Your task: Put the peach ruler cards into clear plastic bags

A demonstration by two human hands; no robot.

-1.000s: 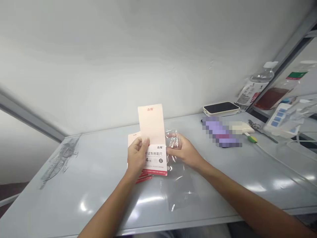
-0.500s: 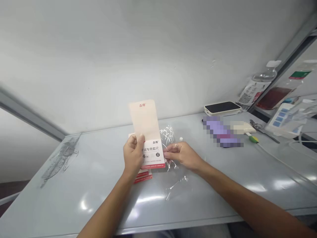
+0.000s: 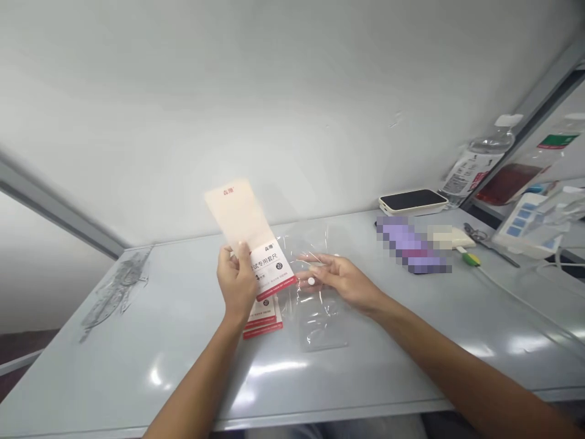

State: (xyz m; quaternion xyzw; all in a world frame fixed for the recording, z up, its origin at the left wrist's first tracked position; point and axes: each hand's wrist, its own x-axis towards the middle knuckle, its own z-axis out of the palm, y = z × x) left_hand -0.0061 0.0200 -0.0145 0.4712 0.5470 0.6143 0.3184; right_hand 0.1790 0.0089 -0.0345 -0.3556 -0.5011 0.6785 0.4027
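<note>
Two hands are busy over the pale grey desk (image 3: pixel 114 366). Starting at the left, your left hand (image 3: pixel 236 283) has its fingers closed narrow in a pinch on the ruler-set packet (image 3: pixel 269 265), a pale pink card printed with 试专用套尺. You hold it up off the desk and tilted toward the upper left, and its top end is blurred. Below it, two red-edged packets (image 3: pixel 262 323) overlap on the desktop. Just to their right lies a clear plastic bag (image 3: pixel 317 323), creased and flat. Your right hand (image 3: pixel 342 281) is above it, with its fingers (image 3: pixel 320 263) extended, loosely apart and gripping nothing; you can't tell whether they touch the film.

The step in hand looks like handling that packet one-handed beside the bag. With the card held by a single pinch, a steady grip is what it calls for now.

Farther right, toward the back edge, sit a phone in a cream case (image 3: pixel 414 201), a pixelated object (image 3: pixel 414 247), a pair of scissors (image 3: pixel 475 233) and a plastic bottle (image 3: pixel 475 164).
</note>
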